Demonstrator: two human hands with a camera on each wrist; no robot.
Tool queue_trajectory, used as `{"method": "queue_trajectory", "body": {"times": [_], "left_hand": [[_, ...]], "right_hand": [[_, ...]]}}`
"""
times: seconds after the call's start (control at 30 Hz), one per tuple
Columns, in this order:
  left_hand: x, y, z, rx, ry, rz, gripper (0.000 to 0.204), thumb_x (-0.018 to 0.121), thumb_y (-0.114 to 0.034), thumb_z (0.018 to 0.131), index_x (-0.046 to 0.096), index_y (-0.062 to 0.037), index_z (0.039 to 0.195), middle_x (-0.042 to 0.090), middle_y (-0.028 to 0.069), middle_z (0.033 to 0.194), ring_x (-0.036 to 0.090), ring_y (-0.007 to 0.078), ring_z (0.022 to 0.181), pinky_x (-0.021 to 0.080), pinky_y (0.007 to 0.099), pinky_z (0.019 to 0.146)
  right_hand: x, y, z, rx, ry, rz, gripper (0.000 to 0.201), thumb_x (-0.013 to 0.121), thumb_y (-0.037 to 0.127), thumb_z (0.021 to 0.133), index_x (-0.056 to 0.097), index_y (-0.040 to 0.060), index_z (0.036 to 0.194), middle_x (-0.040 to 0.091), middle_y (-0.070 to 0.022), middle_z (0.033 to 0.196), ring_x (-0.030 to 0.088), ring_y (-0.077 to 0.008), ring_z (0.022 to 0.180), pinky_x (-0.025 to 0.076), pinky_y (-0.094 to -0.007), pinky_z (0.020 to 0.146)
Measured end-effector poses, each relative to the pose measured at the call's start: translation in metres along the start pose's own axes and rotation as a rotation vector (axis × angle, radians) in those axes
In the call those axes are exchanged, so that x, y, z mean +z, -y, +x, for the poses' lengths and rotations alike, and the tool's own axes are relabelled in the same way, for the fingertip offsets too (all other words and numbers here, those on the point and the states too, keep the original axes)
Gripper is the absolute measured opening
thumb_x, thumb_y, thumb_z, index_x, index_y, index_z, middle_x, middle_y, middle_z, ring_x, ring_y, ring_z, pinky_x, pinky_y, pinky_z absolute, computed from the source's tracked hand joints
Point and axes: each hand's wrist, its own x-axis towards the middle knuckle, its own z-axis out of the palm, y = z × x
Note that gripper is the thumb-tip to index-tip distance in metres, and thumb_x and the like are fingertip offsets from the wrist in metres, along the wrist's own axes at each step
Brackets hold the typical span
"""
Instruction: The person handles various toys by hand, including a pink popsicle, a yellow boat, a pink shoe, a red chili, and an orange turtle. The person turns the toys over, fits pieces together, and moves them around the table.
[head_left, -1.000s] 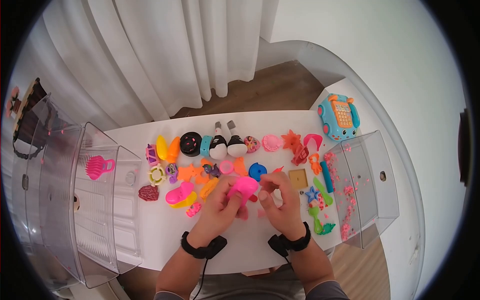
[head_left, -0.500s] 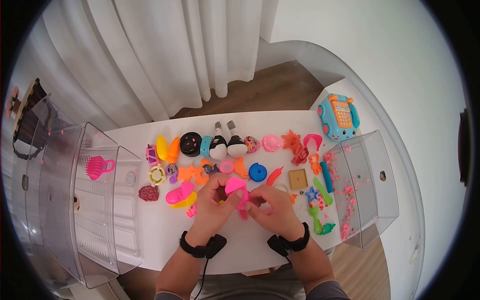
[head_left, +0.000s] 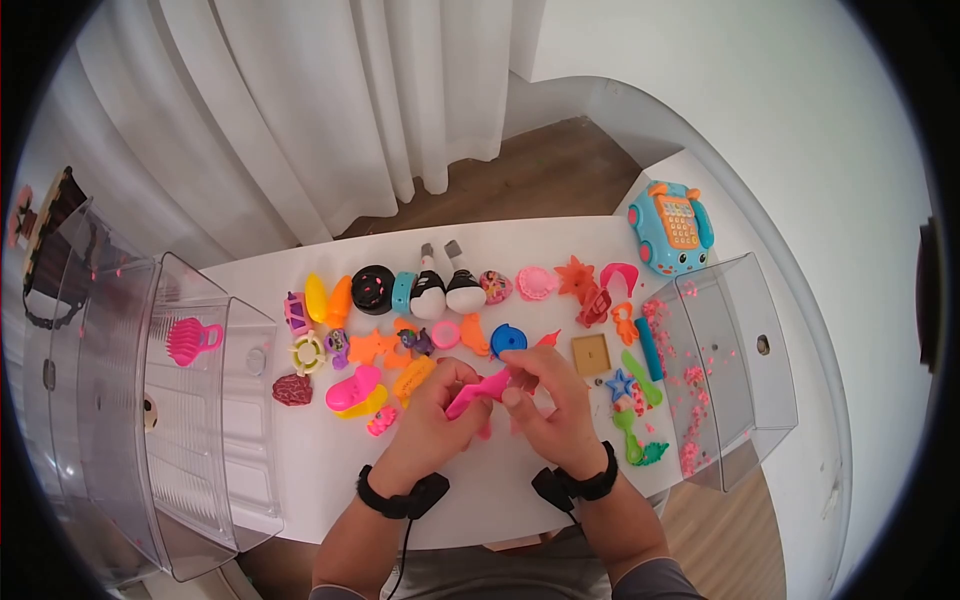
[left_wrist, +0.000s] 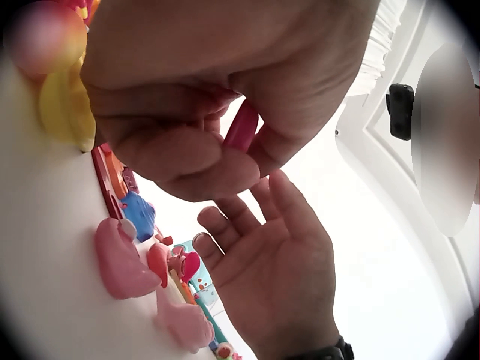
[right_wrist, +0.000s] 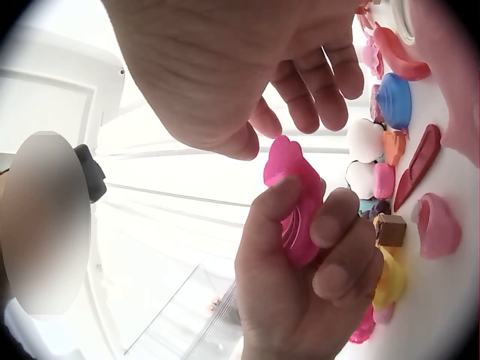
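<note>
Above the table's near middle, the left hand pinches a bright pink toy between thumb and curled fingers. In the right wrist view the toy shows a scalloped end and curved ridges, with the left hand around its lower part. The right hand is beside the toy's upper end. Its fingers are loosely bent and hold nothing in the right wrist view. Light pink pieces lie on the table below the hands.
Many small toys spread across the white table, among them a blue disc and a tan square. Clear bins stand left and right. A toy phone stands at the back right.
The pink toy has been turned and tilted in the left hand. The right hand's fingers closed in on it, then moved off. The head view has shifted slightly.
</note>
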Motion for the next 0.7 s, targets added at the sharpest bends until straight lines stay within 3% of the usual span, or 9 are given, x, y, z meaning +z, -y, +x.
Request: {"method": "queue_trajectory", "body": {"times": [0.07,0.13,0.3,0.33,0.4,0.5,0.57,0.7], "left_hand": [[0.002,0.011,0.003,0.184,0.001,0.050,0.016,0.065,-0.007,0.101,0.051,-0.0054,0.106,0.065,0.0036,0.086,0.063,0.0080,0.069,0.049,0.0229,0.060],[0.004,0.007,0.002,0.202,-0.002,0.064,0.016,0.066,-0.006,0.100,0.051,-0.0054,0.106,0.064,0.0035,0.087,0.063,0.0080,0.071,0.050,0.0230,0.061],[0.005,0.003,0.000,0.151,-0.034,0.068,0.018,0.068,-0.002,0.097,0.052,-0.0075,0.103,0.062,0.0005,0.093,0.062,0.0062,0.081,0.048,0.0226,0.068],[0.005,0.006,0.001,0.181,-0.028,0.074,0.023,0.069,0.000,0.096,0.050,-0.0077,0.106,0.062,0.0019,0.097,0.063,0.0071,0.083,0.050,0.0228,0.070],[0.005,0.009,0.002,0.211,-0.022,0.079,0.028,0.070,0.002,0.094,0.049,-0.0078,0.109,0.061,0.0032,0.100,0.064,0.0080,0.086,0.052,0.0229,0.072],[0.008,0.011,0.004,0.222,-0.060,0.016,0.042,0.074,0.004,0.090,0.046,-0.0082,0.118,0.060,0.0055,0.105,0.065,0.0108,0.090,0.055,0.0247,0.076],[0.008,0.014,0.006,0.322,-0.068,0.128,0.053,0.077,0.004,0.086,0.045,-0.0085,0.125,0.060,0.0069,0.106,0.067,0.0135,0.089,0.058,0.0280,0.076],[0.008,0.009,0.002,0.365,-0.028,0.082,0.054,0.077,0.002,0.087,0.044,-0.0073,0.130,0.062,0.0077,0.107,0.068,0.0134,0.086,0.058,0.0282,0.072]], "right_hand": [[-0.001,-0.001,-0.002,0.014,0.037,0.010,0.025,0.074,0.013,0.094,0.069,0.0014,0.116,0.068,-0.0099,0.093,0.066,-0.0181,0.076,0.051,-0.0298,0.067],[-0.002,0.000,-0.004,0.028,0.074,0.019,0.023,0.074,0.015,0.096,0.070,0.0009,0.114,0.069,-0.0097,0.093,0.066,-0.0172,0.074,0.051,-0.0295,0.065],[-0.005,-0.003,-0.014,0.370,0.138,0.128,0.022,0.069,0.020,0.101,0.070,-0.0002,0.109,0.070,-0.0077,0.087,0.061,-0.0123,0.066,0.050,-0.0277,0.064],[-0.006,-0.002,-0.013,0.371,0.137,0.128,0.022,0.069,0.020,0.101,0.070,-0.0002,0.109,0.070,-0.0077,0.087,0.061,-0.0123,0.066,0.050,-0.0277,0.064],[-0.008,0.001,-0.011,0.430,0.161,0.219,0.017,0.067,0.012,0.100,0.069,-0.0004,0.111,0.070,-0.0072,0.088,0.060,-0.0108,0.069,0.050,-0.0276,0.065],[-0.001,-0.002,-0.013,0.343,0.058,0.231,0.020,0.061,0.002,0.098,0.067,-0.0007,0.117,0.069,-0.0074,0.091,0.061,-0.0105,0.072,0.050,-0.0272,0.068],[0.001,-0.006,-0.014,0.324,0.031,0.233,0.024,0.059,-0.001,0.096,0.066,-0.0010,0.119,0.069,-0.0076,0.092,0.062,-0.0110,0.074,0.051,-0.0272,0.069],[0.000,0.000,-0.010,0.366,-0.030,0.292,0.030,0.060,-0.005,0.094,0.064,-0.0020,0.123,0.070,-0.0081,0.095,0.065,-0.0135,0.080,0.052,-0.0279,0.074]]}}
